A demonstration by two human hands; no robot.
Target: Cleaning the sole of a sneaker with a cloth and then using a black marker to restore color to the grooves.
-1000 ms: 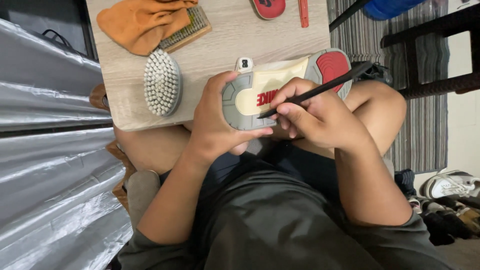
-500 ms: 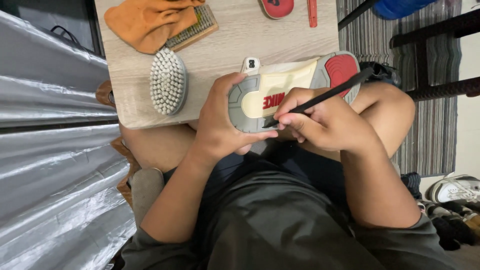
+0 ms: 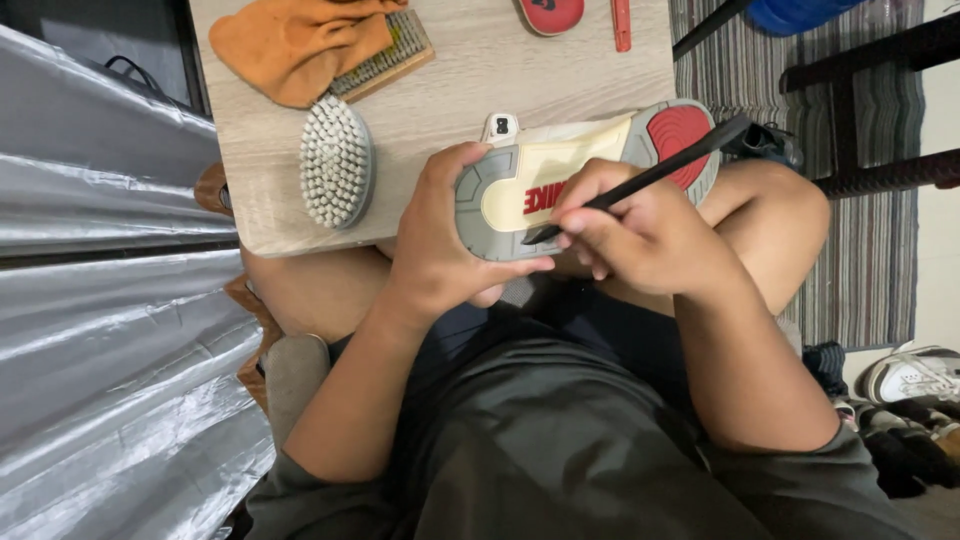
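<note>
My left hand (image 3: 440, 250) grips the heel end of a sneaker (image 3: 590, 170) turned sole-up over my lap, at the near edge of a small wooden table (image 3: 480, 70). The sole is grey and cream with a red patch at the toe. A thin black pick tool (image 3: 640, 180) is pinched in my right hand (image 3: 640, 235), and its tip touches the grey tread near the heel.
On the table lie a white-bristled brush (image 3: 337, 160), an orange cloth (image 3: 300, 45) over a flat wooden brush (image 3: 385, 55), a red shoe part (image 3: 550, 12) and a red stick (image 3: 622, 22). Crinkled silver sheeting (image 3: 110, 330) fills the left. Shoes (image 3: 915, 375) sit at right.
The view has shifted slightly. My hands stay on the sneaker, and the pick tip has moved a little along the grey tread near the heel.
</note>
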